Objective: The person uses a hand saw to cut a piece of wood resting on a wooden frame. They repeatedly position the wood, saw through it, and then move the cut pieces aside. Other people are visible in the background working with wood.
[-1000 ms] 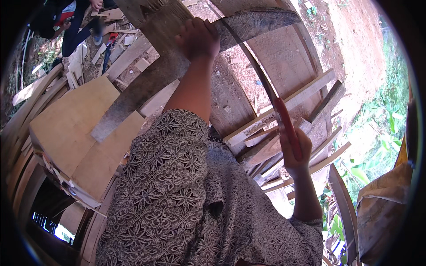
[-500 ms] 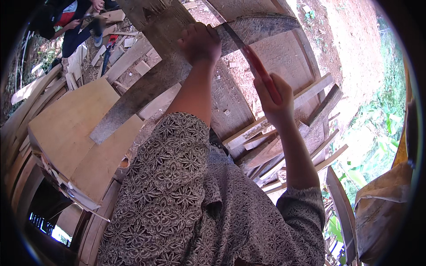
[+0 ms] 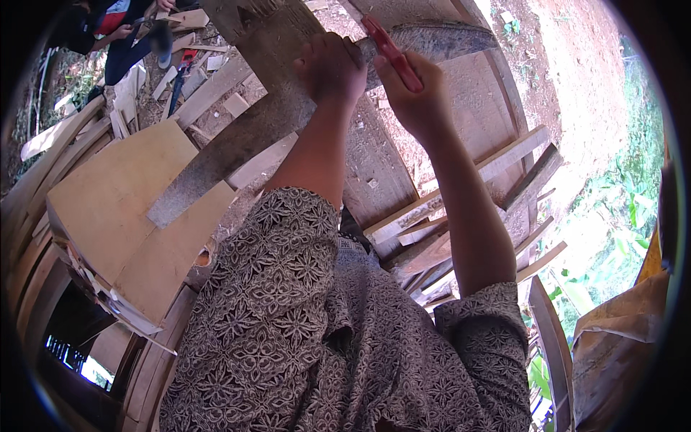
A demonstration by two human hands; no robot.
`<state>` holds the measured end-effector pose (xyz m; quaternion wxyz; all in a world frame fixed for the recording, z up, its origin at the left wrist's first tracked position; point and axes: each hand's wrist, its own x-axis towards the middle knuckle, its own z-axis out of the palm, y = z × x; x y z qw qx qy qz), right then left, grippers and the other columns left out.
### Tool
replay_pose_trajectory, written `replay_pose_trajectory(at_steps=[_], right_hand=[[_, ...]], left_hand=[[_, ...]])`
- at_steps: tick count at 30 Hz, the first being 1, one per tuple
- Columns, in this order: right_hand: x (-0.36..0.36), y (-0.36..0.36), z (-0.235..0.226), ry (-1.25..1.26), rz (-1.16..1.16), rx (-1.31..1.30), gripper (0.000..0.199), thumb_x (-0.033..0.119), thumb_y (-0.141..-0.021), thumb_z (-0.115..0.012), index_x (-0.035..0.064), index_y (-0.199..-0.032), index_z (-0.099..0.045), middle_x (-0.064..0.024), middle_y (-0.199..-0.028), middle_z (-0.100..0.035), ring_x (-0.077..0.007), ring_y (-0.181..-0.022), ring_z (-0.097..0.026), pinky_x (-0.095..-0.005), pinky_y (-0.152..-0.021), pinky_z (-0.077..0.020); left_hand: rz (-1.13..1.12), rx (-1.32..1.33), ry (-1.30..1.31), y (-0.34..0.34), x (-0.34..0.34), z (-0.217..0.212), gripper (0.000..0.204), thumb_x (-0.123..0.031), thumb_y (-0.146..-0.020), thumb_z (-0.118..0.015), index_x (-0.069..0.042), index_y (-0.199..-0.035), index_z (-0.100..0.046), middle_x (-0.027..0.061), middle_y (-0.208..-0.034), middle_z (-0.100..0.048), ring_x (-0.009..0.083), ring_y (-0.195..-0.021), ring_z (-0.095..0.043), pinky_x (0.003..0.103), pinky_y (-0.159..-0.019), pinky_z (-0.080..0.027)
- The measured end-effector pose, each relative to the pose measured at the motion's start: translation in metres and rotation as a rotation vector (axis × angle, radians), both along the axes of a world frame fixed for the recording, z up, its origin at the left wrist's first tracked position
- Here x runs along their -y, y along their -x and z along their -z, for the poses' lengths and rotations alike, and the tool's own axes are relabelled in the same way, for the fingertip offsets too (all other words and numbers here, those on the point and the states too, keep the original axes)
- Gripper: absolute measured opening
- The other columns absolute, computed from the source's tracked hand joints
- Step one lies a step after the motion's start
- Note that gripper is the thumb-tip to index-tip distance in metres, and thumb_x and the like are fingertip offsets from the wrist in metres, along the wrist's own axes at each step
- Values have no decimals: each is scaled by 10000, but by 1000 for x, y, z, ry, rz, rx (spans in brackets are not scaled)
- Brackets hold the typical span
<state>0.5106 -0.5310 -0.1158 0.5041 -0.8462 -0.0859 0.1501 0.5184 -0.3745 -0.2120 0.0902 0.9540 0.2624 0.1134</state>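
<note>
My right hand (image 3: 421, 90) is closed around the red handle (image 3: 392, 54) of a handsaw. Little of the saw's blade shows; the rest is hidden by the wood and my hands. Close by on the left, my left hand (image 3: 332, 72) is curled down over a long, weathered grey board (image 3: 252, 129), pressing or gripping it. That board slants from the pale plywood at lower left up toward the upper right. A wide, rough plank (image 3: 266, 43) crosses it just beyond my left hand.
Pale plywood sheets (image 3: 122, 201) lie at the left. Several wood strips (image 3: 511, 155) stick out at the right. At the far left, another person (image 3: 133, 43) crouches among offcuts near a second red-handled saw (image 3: 180, 75). A brown cover (image 3: 619, 345) hangs at lower right.
My right hand has pushed the saw forward, up and to the left, close to my left hand. The blade, plainly visible before, is now mostly out of sight. My left hand stays on the board.
</note>
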Motion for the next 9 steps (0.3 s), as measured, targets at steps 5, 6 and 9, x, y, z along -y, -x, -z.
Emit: replay_pose_trajectory(at_steps=[5, 6, 9], right_hand=[[83, 77, -68, 69, -1, -209, 262, 203, -947, -699, 36, -786, -578, -11, -587, -465, -78, -595, -458, -295, -541, -374], [105, 99, -89, 158, -25, -157, 157, 170, -947, -669, 29, -879, -661, -24, -598, -453, -92, -558, -468, -292, -540, -389], [152, 130, -133, 326, -127, -117, 264, 140, -931, -639, 36, -1163, -712, -83, -745, -638, -146, -531, -508, -297, -542, -416]], left_hand=[[-61, -48, 31, 10, 1, 2, 368, -389, -998, -451, -88, -997, -663, 86, -1070, -648, 264, -1081, -599, 473, -900, -440], [-54, -53, 17, 12, 2, 3, 375, -395, -1000, -447, -88, -1005, -662, 89, -1077, -647, 266, -1084, -599, 474, -902, -440], [-61, -59, -4, 11, -2, 6, 377, -415, -999, -454, -102, -1045, -659, 98, -1119, -640, 267, -1107, -597, 476, -911, -441]])
